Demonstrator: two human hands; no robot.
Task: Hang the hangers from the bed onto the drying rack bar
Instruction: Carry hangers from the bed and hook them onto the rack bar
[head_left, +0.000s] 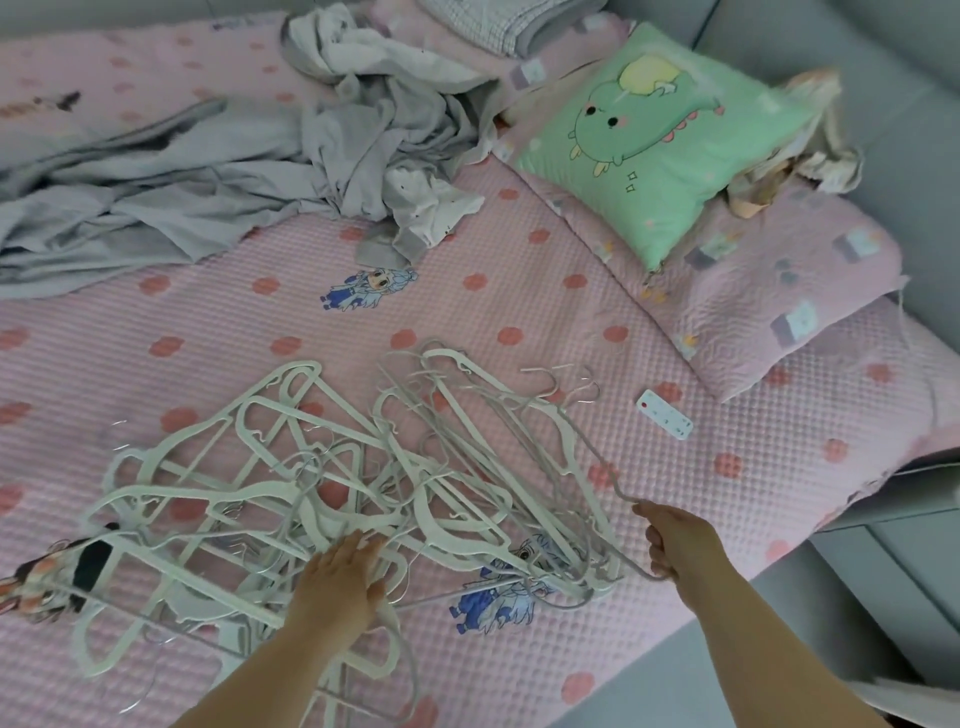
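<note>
On the near half of the pink bed (519, 312): tangled pile of white hangers (291, 467), lying flat. Left hand (343, 577) rests on the pile's near edge, fingers mostly straight, gripping nothing. Right hand (675, 540) is curled round a thin grey hanger (618, 491) at the pile's right edge.

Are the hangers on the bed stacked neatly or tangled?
Tangled: the hangers lie crisscrossed in a loose heap, hooks pointing different ways.

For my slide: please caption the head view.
Left hand rests on tangled white hangers on a pink bed; right hand grips one grey hanger.
</note>
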